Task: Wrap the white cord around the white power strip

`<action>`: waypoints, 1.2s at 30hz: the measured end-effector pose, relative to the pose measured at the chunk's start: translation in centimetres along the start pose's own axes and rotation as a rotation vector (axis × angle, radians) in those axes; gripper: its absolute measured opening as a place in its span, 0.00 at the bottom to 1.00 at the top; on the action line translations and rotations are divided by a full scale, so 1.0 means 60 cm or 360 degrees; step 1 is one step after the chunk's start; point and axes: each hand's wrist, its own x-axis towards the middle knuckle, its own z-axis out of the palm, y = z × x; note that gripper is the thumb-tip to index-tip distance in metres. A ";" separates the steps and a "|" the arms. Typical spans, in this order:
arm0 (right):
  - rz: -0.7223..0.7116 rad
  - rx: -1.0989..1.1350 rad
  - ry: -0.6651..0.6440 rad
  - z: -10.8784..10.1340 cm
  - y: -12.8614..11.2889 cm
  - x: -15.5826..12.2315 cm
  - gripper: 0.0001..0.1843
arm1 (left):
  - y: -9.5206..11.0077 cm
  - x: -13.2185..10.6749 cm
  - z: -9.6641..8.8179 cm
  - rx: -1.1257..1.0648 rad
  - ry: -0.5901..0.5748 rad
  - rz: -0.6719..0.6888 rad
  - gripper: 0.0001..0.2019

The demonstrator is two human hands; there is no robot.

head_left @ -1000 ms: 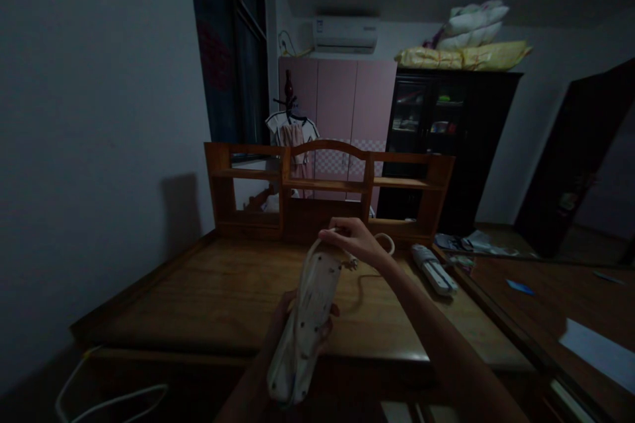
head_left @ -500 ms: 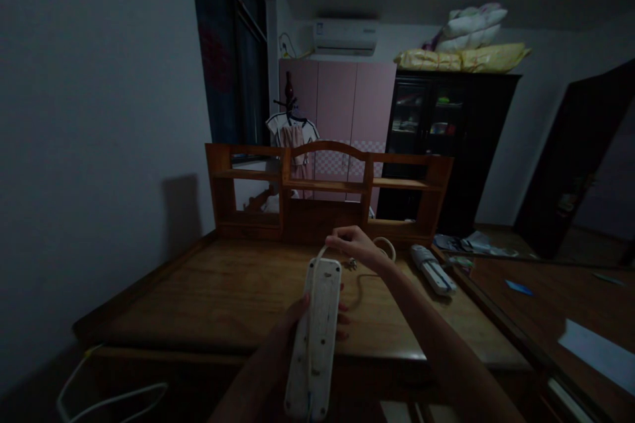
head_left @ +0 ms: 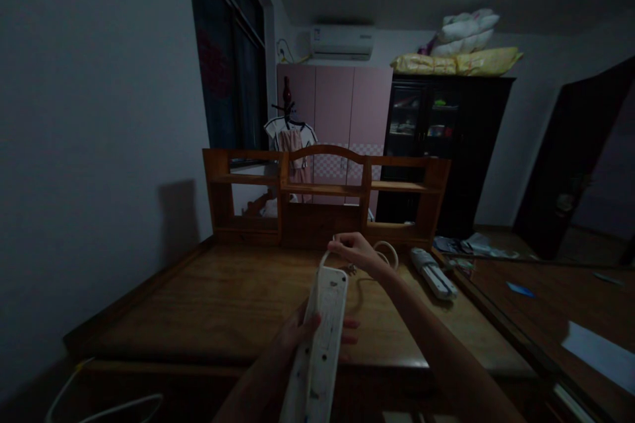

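A long white power strip point(head_left: 328, 337) is tilted upright before me, its screwed underside facing me. My left hand point(head_left: 303, 336) grips it around the middle, thumb on the near side and fingertips showing past the right edge. A white cord point(head_left: 323, 259) comes over the strip's top end. My right hand point(head_left: 354, 251) pinches that cord just above the top end. Behind my right wrist the cord makes a loop point(head_left: 389, 252). The plug point(head_left: 352, 269) is partly hidden near the desk surface under my right hand.
A second white power strip point(head_left: 432, 274), its cord wound around it, lies on the wooden desk point(head_left: 213, 297) at the right. A wooden shelf unit point(head_left: 322, 218) stands along the desk's back. Paper point(head_left: 598, 353) and a blue card point(head_left: 520, 289) lie on the right-hand surface.
The power strip has turned slightly, showing more of its left side, and its top end sits a little lower. My left thumb has moved further onto its underside. My right hand still pinches the cord.
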 end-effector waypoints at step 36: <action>0.0609 -0.0423 -0.0758 0.037 0.045 -0.003 0.33 | 0.005 0.002 -0.034 0.0059 0.0365 0.0073 0.22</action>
